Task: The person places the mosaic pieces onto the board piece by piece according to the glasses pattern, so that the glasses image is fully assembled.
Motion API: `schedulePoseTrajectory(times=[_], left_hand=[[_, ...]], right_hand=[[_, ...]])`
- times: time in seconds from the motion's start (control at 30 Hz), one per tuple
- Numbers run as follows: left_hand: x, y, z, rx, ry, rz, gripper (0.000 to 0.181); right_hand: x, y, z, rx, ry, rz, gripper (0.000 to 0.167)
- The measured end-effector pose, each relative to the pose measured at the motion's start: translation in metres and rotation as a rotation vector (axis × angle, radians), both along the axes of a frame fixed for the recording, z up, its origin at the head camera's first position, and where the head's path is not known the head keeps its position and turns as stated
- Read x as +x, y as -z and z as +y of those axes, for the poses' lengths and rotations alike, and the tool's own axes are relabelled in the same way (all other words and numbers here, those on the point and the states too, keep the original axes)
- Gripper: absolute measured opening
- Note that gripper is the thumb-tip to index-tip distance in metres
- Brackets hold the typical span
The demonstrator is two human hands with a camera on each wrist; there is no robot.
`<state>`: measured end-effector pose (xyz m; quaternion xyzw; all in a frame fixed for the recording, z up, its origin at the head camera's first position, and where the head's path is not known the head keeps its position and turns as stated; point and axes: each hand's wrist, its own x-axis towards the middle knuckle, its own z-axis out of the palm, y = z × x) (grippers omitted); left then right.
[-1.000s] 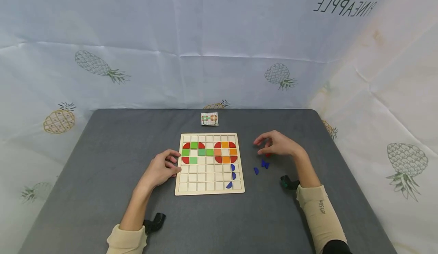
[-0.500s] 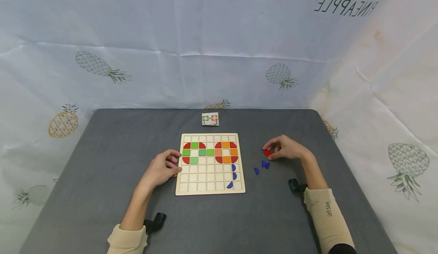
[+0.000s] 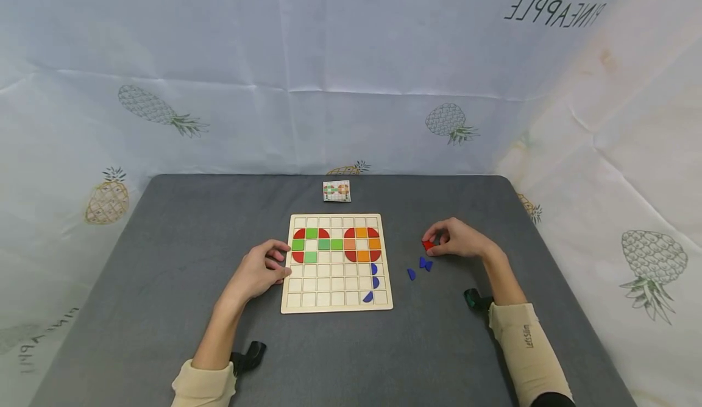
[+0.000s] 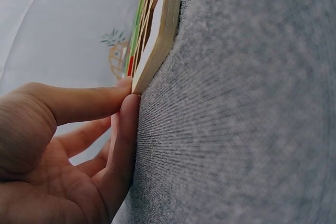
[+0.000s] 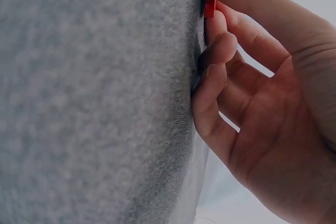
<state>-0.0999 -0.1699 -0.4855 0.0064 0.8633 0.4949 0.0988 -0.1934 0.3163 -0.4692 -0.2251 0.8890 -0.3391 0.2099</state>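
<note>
A square wooden grid board (image 3: 323, 285) lies mid-table, with red, green and orange pieces in its upper rows. Several blue half-round pieces (image 3: 375, 282) sit in its lower right cells. My left hand (image 3: 256, 270) holds the board's left edge; in the left wrist view the thumb and a finger pinch its pale rim (image 4: 157, 51). To the right of the board, my right hand (image 3: 460, 238) pinches a red piece (image 3: 428, 245) down at the tabletop. Only a small part of this red piece (image 5: 210, 6) shows in the right wrist view, between thumb and fingers.
Several loose blue pieces (image 3: 425, 264) lie on the grey table (image 3: 340, 358) just in front of my right hand. A small printed pattern card (image 3: 337, 191) lies near the far table edge. White pineapple-print cloth (image 3: 351, 120) hangs behind.
My right hand has moved a little right and down to the red piece and now grips it, turning it slightly. The left hand and the board have stayed put.
</note>
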Motion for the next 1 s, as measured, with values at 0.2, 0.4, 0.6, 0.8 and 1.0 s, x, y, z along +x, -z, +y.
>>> schedulePoseTrajectory(times=[0.2,0.4,0.6,0.8,1.0], left_hand=[[0.0,-0.002,-0.001,-0.004,0.002,-0.005,0.043],[0.0,-0.002,-0.001,-0.004,-0.005,-0.012,0.043],[0.0,-0.003,0.0,-0.006,-0.005,-0.017,0.043],[0.001,-0.007,0.001,-0.013,-0.01,-0.014,0.043],[0.003,-0.01,0.003,-0.023,-0.018,-0.014,0.043]], right_hand=[[0.002,-0.002,-0.005,-0.002,0.011,0.01,0.027],[0.002,-0.009,-0.02,-0.048,0.049,0.039,0.028],[0.003,-0.015,-0.035,-0.072,0.068,0.099,0.026],[0.004,-0.019,-0.054,-0.102,0.042,0.121,0.026],[0.003,-0.023,-0.075,-0.138,0.003,0.123,0.024]])
